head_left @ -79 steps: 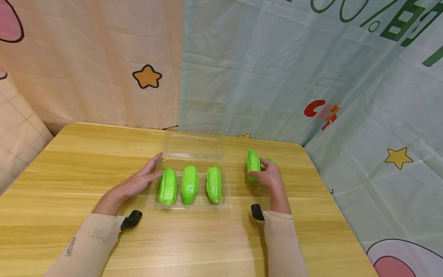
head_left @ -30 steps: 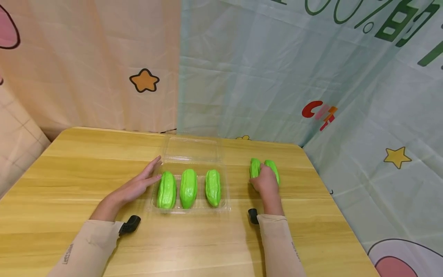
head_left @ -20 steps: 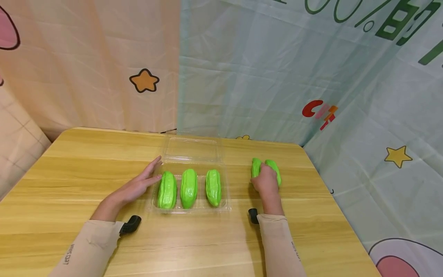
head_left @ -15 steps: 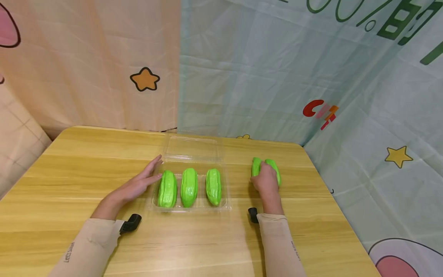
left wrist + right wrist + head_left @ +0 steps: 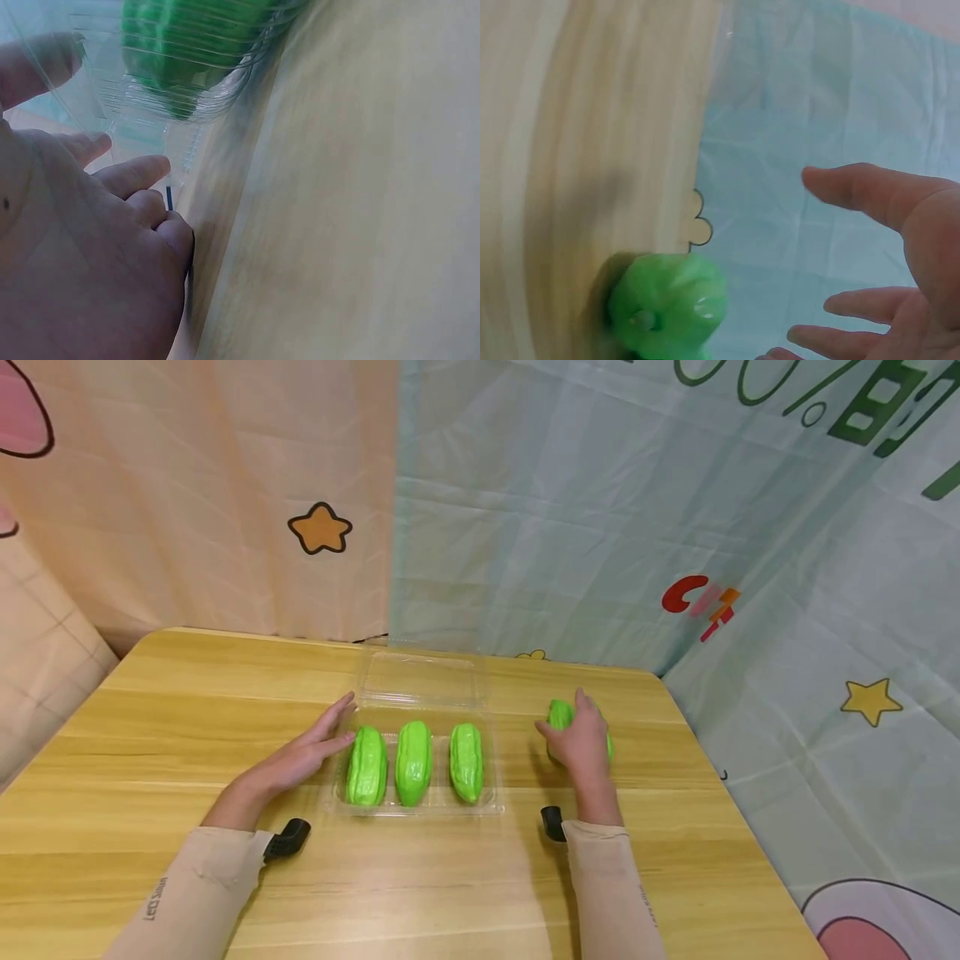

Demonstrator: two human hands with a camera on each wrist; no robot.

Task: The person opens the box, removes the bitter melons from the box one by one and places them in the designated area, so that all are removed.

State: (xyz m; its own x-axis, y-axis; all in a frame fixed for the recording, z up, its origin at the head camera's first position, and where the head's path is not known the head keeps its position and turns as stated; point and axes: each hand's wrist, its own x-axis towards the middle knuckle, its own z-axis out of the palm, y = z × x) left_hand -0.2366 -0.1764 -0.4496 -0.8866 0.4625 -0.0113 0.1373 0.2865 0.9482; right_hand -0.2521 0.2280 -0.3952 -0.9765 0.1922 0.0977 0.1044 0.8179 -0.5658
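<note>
Three bright green ridged bitter gourds, at the left [image 5: 367, 767], middle [image 5: 414, 764] and right [image 5: 467, 763], lie side by side in a clear plastic clamshell box [image 5: 442, 810]. My left hand [image 5: 300, 764] rests with straight fingers against the box's left side. In the left wrist view, the fingers stand beside its clear wall. Above two more gourds on the table's right is my right hand [image 5: 581, 743], thumb and fingers spread, holding nothing. One gourd [image 5: 559, 714] shows past its thumb side; the hand hides most of the other [image 5: 610, 747]. The right wrist view shows a gourd [image 5: 667, 304] below the fingers.
The box's clear lid [image 5: 420, 677] lies folded back toward the table's far edge. Behind the wooden table [image 5: 420, 893] hangs a printed curtain [image 5: 525, 527], which continues along the right side.
My right hand first set down a gourd beside another, held it there, then let go and rose with fingers spread. My left hand has stayed at the box.
</note>
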